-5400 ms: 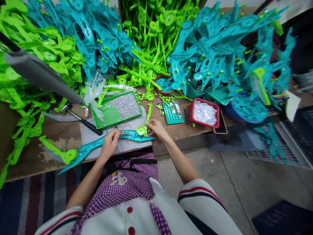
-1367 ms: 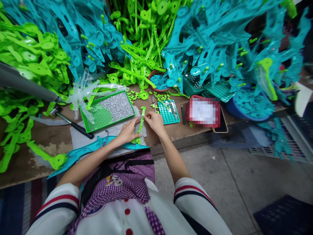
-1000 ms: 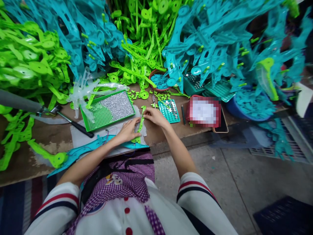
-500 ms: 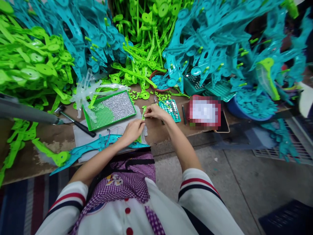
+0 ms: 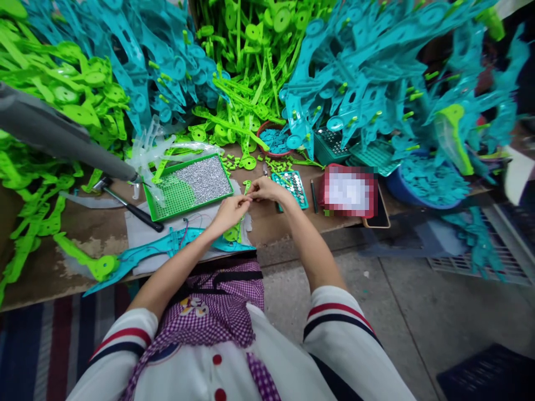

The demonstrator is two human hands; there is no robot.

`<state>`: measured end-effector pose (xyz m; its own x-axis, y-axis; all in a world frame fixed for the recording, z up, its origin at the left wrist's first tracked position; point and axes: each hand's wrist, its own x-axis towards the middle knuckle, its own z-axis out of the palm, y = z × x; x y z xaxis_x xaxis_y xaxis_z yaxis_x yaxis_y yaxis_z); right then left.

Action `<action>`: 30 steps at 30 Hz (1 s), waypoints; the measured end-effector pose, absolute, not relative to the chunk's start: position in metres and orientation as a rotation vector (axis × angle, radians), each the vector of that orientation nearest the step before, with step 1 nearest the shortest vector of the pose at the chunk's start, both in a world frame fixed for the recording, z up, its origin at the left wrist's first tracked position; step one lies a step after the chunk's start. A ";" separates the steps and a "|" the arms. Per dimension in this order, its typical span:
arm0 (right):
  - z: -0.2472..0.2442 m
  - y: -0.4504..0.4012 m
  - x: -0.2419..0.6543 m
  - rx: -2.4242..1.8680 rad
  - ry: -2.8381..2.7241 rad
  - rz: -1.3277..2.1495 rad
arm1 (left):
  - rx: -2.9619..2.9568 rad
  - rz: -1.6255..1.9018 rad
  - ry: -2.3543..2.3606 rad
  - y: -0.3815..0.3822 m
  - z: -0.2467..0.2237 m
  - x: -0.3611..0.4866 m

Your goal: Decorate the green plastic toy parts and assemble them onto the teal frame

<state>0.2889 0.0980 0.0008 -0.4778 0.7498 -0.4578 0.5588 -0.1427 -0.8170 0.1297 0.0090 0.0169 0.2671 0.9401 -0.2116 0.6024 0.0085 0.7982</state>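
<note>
My left hand point(image 5: 230, 213) is closed, with thumb and fingertips pinched together. My right hand point(image 5: 267, 190) is closed too, and its fingertips meet the left ones; whatever is between them is too small or hidden to name. Just behind the fingertips a lime-green plastic part point(image 5: 246, 184) shows, partly covered by my hands. Under my left forearm lies a long turquoise plastic frame point(image 5: 159, 245) with thin wires on it, and a green piece point(image 5: 232, 233) rests at its right end. To the left stands a green tray point(image 5: 171, 192) with many small silver metal pieces.
A hammer point(image 5: 134, 211) lies left of the tray, below a long grey tool point(image 5: 83, 136). Right of my hands are a teal tray point(image 5: 297, 192) of round metal pieces, a dark pen-like stick point(image 5: 314, 196) and a red container point(image 5: 328, 192). Green and turquoise parts are heaped behind.
My left hand has moved up and right to meet my right hand's fingertips. My right hand has shifted slightly off the green part. The grey tool's tip has swung right and up, over the tray's left side.
</note>
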 end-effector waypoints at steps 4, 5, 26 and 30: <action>0.001 0.099 0.288 -1.519 -1.912 1.724 | 1.943 0.328 1.424 -0.001 0.016 0.147; 0.001 0.099 0.288 -1.525 -1.900 1.734 | 1.984 0.269 1.447 -0.004 0.018 0.151; 0.000 0.094 0.286 -1.547 -1.908 1.606 | 1.792 0.457 1.530 -0.021 0.015 0.097; -0.002 0.094 0.286 -1.561 -1.922 1.584 | 1.700 0.559 1.517 -0.016 0.013 0.096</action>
<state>0.2862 0.0943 -0.0019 -0.4211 0.7957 -0.4353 0.5792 -0.1333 -0.8042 0.0961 -0.0155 0.0133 0.1928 0.9667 -0.1680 0.6261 0.0106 0.7797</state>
